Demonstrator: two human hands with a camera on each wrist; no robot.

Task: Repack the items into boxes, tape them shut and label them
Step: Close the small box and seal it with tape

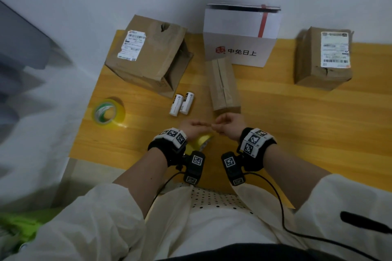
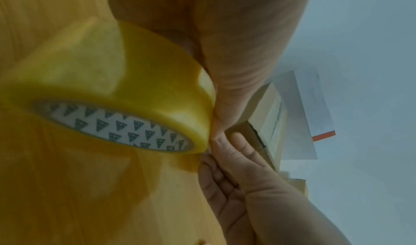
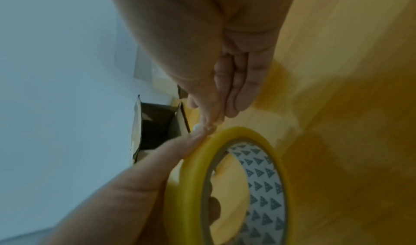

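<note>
On table (image 1: 297, 112): four boxes, two tubes (image 1: 182, 104), two tape rolls. Small box (image 1: 223, 85) long axis near-far. Left hand (image 1: 192, 128) gripping roll (image 2: 112, 95) (on edge); right hand (image 1: 228, 125) fingertips pinched at its rim.

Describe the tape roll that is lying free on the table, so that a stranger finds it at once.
Start at the yellow wooden table and go to its left edge, in front of the large torn brown box. There a yellow tape roll lies alone. Its core is green and white, while the held roll in the left hand has a triangle-patterned core.
</note>
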